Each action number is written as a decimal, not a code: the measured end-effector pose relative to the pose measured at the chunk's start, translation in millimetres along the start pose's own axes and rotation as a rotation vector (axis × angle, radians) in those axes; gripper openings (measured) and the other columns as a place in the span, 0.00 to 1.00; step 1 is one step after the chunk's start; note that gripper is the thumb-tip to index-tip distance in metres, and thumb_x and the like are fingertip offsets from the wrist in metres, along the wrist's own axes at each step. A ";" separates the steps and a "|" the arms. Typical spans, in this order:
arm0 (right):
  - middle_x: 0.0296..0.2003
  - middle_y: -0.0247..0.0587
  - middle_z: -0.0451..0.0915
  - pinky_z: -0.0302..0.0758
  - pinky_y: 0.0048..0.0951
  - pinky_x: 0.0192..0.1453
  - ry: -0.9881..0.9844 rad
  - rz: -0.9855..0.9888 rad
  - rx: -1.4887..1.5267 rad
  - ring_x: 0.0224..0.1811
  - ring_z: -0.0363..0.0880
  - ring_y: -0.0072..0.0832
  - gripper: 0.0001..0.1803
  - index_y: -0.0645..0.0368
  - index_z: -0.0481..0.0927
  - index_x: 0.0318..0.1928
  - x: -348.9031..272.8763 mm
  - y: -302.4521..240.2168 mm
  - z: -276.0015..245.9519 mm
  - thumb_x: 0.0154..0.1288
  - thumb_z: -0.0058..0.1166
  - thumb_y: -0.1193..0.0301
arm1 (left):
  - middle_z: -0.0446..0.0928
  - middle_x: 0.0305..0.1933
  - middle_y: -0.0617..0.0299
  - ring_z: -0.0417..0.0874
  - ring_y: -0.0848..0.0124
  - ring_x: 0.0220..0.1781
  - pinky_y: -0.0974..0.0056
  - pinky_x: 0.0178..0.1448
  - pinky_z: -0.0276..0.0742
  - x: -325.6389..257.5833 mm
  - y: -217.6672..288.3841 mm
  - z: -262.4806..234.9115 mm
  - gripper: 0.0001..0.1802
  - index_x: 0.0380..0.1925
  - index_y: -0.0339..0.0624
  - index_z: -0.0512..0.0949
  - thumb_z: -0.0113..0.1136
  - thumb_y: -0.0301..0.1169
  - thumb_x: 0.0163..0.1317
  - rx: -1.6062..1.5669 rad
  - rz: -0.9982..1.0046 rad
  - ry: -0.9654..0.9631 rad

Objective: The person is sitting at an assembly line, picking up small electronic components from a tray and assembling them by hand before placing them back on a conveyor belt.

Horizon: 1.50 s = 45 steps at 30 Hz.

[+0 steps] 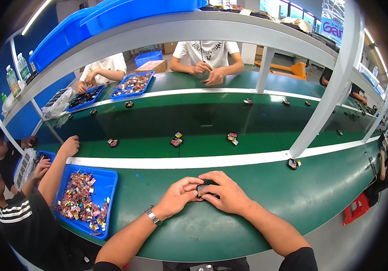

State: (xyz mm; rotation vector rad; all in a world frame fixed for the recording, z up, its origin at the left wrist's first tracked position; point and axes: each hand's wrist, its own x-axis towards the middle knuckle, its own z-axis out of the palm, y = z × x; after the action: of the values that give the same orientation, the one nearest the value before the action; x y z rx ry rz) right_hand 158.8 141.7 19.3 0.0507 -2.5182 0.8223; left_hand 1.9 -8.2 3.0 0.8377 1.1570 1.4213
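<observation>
Over the green bench top point(266, 185), my left hand point(178, 196) and my right hand point(225, 193) meet in front of me. Between their fingertips they grip a small dark device part point(201, 189) with a greyish face; my fingers hide much of it, and its exact kind cannot be told. Both hands are closed on it, thumbs on the near side. To the left of my left forearm stands a blue tray point(114, 180) of small red, yellow and white electronic pieces point(79, 198). One dark assembly with coloured parts point(293, 164) lies farther right, by the white rail.
Beyond the white rail point(180, 161), a green conveyor belt point(149, 126) carries several small assemblies point(176, 139). A slanted metal post point(322, 106) rises at right, under an overhead shelf point(180, 22). A co-worker's arm point(58, 167) reaches in at left; two people work opposite. A red stool point(356, 210) stands right.
</observation>
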 end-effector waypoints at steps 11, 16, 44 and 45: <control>0.57 0.39 0.75 0.76 0.37 0.59 -0.034 0.116 0.151 0.61 0.71 0.39 0.07 0.54 0.84 0.39 -3.7 -4.2 -0.1 0.60 0.63 0.71 | 0.77 0.53 0.56 0.79 0.72 0.55 0.66 0.60 0.77 0.2 0.8 -1.0 0.20 0.60 0.34 0.67 0.50 0.19 0.69 0.025 -0.002 -0.058; 0.56 0.38 0.75 0.75 0.37 0.59 0.013 0.092 0.183 0.61 0.72 0.39 0.07 0.54 0.85 0.40 -5.3 -7.0 0.1 0.60 0.63 0.71 | 0.76 0.55 0.54 0.79 0.70 0.56 0.64 0.62 0.78 -2.7 3.1 -0.3 0.18 0.58 0.35 0.68 0.49 0.19 0.70 0.018 0.003 -0.045; 0.55 0.43 0.77 0.77 0.39 0.57 0.208 0.078 0.060 0.57 0.74 0.42 0.15 0.57 0.85 0.43 -6.8 -21.4 15.4 0.53 0.66 0.78 | 0.74 0.61 0.55 0.77 0.71 0.61 0.63 0.64 0.77 -1.0 -4.6 2.8 0.16 0.58 0.38 0.68 0.46 0.22 0.73 -0.054 -0.004 -0.012; 0.55 0.43 0.77 0.77 0.39 0.57 0.208 0.090 0.057 0.57 0.74 0.42 0.15 0.57 0.85 0.43 -6.3 -22.5 14.0 0.53 0.66 0.78 | 0.74 0.61 0.54 0.77 0.70 0.61 0.62 0.64 0.77 -0.5 -7.5 1.5 0.15 0.58 0.38 0.69 0.47 0.22 0.72 -0.098 0.017 -0.011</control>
State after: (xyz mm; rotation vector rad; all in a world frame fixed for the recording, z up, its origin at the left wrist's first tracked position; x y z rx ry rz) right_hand 162.3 114.7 18.9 -0.1240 -2.3156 0.8865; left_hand 5.6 -8.6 -3.8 0.7871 1.0650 1.4736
